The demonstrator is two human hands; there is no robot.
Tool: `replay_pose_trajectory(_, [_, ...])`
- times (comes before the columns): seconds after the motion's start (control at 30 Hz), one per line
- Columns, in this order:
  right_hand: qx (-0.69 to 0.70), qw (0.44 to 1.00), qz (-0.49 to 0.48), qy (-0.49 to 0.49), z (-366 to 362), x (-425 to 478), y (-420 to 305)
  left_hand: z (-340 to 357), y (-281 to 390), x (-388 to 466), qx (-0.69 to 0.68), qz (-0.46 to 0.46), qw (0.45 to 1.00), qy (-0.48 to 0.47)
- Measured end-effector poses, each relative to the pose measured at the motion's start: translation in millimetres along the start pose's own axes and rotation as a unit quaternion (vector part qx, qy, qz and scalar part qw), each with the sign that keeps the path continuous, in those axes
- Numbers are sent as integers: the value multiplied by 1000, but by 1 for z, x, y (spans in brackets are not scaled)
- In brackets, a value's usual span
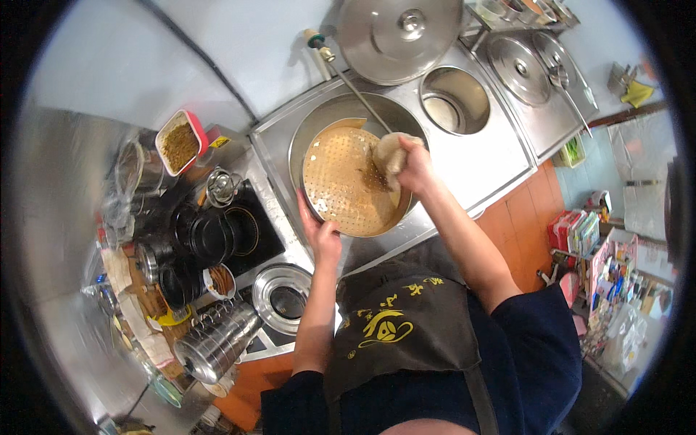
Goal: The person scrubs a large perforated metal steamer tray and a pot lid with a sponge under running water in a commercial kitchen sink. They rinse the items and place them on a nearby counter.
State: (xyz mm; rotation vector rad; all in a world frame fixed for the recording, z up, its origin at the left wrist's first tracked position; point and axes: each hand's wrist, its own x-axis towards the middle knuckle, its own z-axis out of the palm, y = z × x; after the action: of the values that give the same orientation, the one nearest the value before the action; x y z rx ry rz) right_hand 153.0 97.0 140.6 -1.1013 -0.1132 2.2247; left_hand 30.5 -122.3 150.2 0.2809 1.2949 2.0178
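A large round steel pot (296,136) is set into the counter, and a round perforated metal plate (342,174) with a rim lies tilted inside it. My left hand (322,234) grips the plate's near left edge, thumb and fingers around the rim. In my right hand (416,166) is a bunched light cloth (392,155), pressed on the plate's right side, where a brown wet patch shows. White bits stick to the plate's left part. A long thin metal rod (359,95) slants from the back wall over the pot.
Behind the pot leans a large steel lid (399,38). An uncovered steel pot well (455,100) is to the right, with lidded wells (519,68) beyond. At left stand a black pan (212,236), a red-rimmed container (181,142), a steel ring (283,299) and stacked steel cylinders (217,342).
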Motion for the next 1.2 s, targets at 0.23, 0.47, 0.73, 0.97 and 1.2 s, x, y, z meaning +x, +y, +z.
replay_pose_trajectory(0.23, [126,991,18,52,82,21,37,45,-4,-9,99,9,991,-90])
replay_pose_trajectory(0.47, [-733,600,89,-306,59,-36,50,-5,13,36,-56,-73,995,36])
replay_pose_trajectory(0.73, [-933,82,-58,-344,9,27,-33,5,45,32,45,-50,997,-23])
replay_pose_trajectory(0.97, [-790,474,-377,-96,74,-37,-62,-11,21,31,-14,-97,995,34])
replay_pose_trajectory(1.2, [-743,126,-535,-383,25,6,26,5,12,22,-30,-81,996,37])
